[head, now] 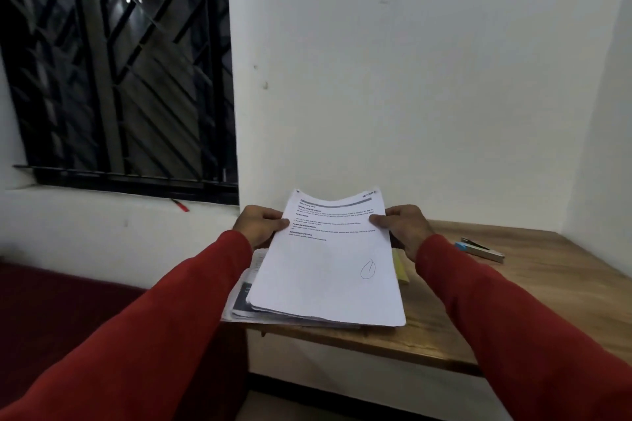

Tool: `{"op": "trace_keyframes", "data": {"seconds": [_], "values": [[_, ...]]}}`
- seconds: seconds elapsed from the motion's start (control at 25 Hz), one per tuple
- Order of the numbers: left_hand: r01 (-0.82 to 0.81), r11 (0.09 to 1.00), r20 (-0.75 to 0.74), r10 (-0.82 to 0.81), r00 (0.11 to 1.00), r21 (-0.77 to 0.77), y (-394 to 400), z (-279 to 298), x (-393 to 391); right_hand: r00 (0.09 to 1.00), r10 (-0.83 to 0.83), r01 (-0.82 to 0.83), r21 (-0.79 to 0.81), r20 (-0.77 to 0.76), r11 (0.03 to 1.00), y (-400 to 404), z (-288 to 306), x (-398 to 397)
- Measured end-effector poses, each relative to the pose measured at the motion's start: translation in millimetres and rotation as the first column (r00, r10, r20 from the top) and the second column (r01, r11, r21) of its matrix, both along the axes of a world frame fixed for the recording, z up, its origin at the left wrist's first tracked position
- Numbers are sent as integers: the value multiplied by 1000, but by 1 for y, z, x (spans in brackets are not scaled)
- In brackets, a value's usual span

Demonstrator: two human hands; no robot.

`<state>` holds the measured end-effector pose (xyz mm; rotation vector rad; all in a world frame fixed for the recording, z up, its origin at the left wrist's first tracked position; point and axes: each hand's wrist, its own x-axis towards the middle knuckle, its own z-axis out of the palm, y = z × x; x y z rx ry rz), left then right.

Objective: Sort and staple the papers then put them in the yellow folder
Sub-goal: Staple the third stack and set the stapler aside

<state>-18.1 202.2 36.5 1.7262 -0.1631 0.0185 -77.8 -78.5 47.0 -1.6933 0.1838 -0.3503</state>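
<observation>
Over the near left corner of the wooden table, both hands grip a paper stack by its far end: the left hand pinches the edge at ten o'clock, the right hand at two o'clock, thumbs on top. A yellow folder peeks out beneath the stack at three o'clock. Further right lies a stapler.

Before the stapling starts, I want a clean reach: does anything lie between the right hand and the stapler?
Nothing visible does. The right hand grips the papers; the stapler lies to its right on bare wooden table.
</observation>
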Motion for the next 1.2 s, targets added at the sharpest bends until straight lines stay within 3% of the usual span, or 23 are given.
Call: {"op": "trace_keyframes", "data": {"seconds": [0.12,0.2,0.28,0.4,0.52,0.72,0.84,1.0,1.08,1.2], "values": [[-141,954,81,123,989,266,23,-21,1,998,-26,12,-227,-57,974,24,-16,14],[-245,866,179,184,967,437,30,-36,-1,994,-68,23,-440,-86,898,34,-31,21],[-305,804,231,213,949,511,33,-51,5,989,-103,23,-559,-111,829,39,-44,26],[-378,726,214,313,925,574,38,-60,12,982,-126,7,-637,-142,771,40,-51,25],[-287,641,104,308,946,712,35,-61,12,977,-141,-5,-677,-160,736,43,-50,19],[-231,514,102,267,958,826,27,-60,2,979,-88,-71,-717,-182,693,58,-53,19],[-222,563,99,241,965,796,31,-59,0,973,-86,-86,-677,-216,731,62,-51,21],[-154,679,-10,232,973,718,35,-53,0,973,-76,-57,-545,-220,836,60,-52,21],[-137,794,-10,177,984,592,31,-50,-5,976,-49,-50,-438,-212,898,59,-53,22],[-153,914,114,118,986,375,17,-48,-20,980,34,-82,-243,-197,967,57,-55,23]]}}
